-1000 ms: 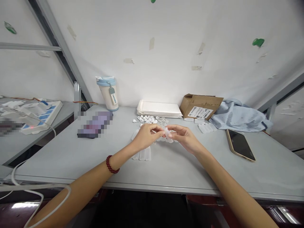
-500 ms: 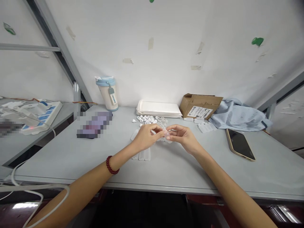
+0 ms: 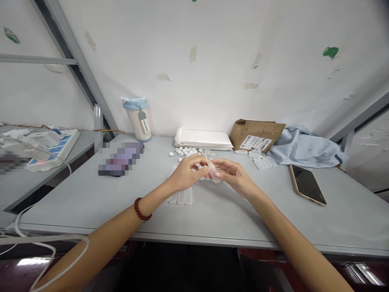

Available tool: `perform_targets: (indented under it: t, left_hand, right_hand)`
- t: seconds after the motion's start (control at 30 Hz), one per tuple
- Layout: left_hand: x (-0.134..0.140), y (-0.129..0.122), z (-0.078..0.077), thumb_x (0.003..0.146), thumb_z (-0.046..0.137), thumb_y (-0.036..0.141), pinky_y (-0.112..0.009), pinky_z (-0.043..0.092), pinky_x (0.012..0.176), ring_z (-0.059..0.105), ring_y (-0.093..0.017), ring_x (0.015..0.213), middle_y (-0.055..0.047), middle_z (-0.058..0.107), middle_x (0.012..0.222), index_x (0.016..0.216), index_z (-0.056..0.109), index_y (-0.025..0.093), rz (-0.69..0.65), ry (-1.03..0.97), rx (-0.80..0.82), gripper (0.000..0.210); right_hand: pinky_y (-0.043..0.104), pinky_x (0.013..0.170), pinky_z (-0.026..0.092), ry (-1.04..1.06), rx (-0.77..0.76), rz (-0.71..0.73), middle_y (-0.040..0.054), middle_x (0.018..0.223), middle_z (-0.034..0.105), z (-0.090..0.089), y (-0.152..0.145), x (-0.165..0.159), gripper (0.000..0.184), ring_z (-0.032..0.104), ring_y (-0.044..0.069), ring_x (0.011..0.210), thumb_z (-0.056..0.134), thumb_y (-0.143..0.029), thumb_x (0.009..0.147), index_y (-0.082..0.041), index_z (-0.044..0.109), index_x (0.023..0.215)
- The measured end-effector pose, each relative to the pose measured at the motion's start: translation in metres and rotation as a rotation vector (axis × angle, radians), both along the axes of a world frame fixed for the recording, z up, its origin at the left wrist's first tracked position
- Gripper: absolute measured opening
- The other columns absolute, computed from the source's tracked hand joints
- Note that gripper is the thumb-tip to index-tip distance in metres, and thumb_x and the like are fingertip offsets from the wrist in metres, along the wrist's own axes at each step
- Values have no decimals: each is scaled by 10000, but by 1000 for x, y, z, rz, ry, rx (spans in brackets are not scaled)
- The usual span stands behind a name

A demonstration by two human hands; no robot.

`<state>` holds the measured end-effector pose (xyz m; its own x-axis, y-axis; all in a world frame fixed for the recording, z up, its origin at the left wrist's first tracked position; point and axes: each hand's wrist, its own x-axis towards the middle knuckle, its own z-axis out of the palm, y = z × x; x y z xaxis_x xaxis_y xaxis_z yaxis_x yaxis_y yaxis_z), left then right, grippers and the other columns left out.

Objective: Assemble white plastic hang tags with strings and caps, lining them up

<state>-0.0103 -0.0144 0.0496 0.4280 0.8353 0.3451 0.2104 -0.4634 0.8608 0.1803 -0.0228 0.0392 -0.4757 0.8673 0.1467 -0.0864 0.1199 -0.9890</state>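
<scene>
Left hand (image 3: 190, 172): I see it come in from the left, thumb and fingers pinched narrow at the left edge of the tube; its exact grip at the fingertips is too small for me to tell.
Right hand (image 3: 233, 174): thumb and fingers closed on the right side of the same piece – I read it as a firm pinch.
Tube (image 3: 214, 173): translucent, tilted, between the two hands above the middle of the table (image 3: 231, 227).
Bracelet (image 3: 142, 209): dark red beads on the left wrist.
Front tubes (image 3: 184, 197): lying side by side just below the left hand, partly hidden by it.
Caps (image 3: 186, 151): a loose white cluster beyond the left hand.
Loops (image 3: 208, 153): thin, white, tangled, just right of the caps.
Stack (image 3: 203, 139): white and flat, behind the caps, near the wall (image 3: 212, 97).
Box (image 3: 258, 136): brown cardboard with a white label, right of the stack.
Side tubes (image 3: 265, 163): a small group in front of the box.
Cloth (image 3: 306, 148): pale blue, crumpled beside the box.
Phone (image 3: 308, 184): dark screen up, to the right of the right hand.
Cup (image 3: 138, 121): cream with a blue lid, upright at the back left – a tag hangs from it.
</scene>
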Motion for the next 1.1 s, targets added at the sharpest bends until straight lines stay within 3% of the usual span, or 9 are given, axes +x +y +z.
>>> perform_targets:
  t: [0.2,0.4,0.6,0.73,0.9,1.1]
  left_hand:
    - [0,3,-2,813,541,252,-251,472,707,590,-164,870,-38,632,972,832,702,204,7,44,-6,169]
    - [0,1,2,827,533,248,-234,437,686,571,-148,837,-18,643,849,729,683,184,22,100,44,190]
    - [-2,4,0,840,545,342,-264,455,705,596,-166,858,-43,664,927,889,664,171,123,69,18,214]
    - [-2,1,-2,806,604,320,-298,469,750,583,-187,911,-63,641,977,997,608,173,199,73,214,241]
    - [-1,-5,-3,767,670,310,-414,430,922,487,-256,1092,-99,575,1164,1144,537,188,89,248,551,417]
    - [-1,-4,-8,782,659,316,-452,414,935,437,-282,1121,-97,568,1189,1214,485,185,17,434,687,483]
  right_hand:
    - [372,785,500,7,-21,-35,49,918,701,-2,0,-2,440,674,222,864,732,-299,715,-243,589,1128]
    - [366,770,506,8,-19,-52,54,944,701,-3,1,-1,375,684,226,861,737,-280,714,-233,613,1065]
    - [381,770,510,-1,-71,-113,37,842,708,-1,-1,-3,336,690,226,813,777,-283,656,-198,640,951]
    - [358,742,516,-5,-90,-191,39,833,699,-1,0,-4,333,679,206,783,790,-291,631,-183,634,905]
    - [340,743,509,7,-80,-218,43,850,679,-2,2,-3,326,672,221,854,780,-321,647,-187,628,902]
    - [332,744,509,-8,-105,-214,28,832,648,-4,2,-6,338,676,236,866,782,-356,640,-183,630,889]
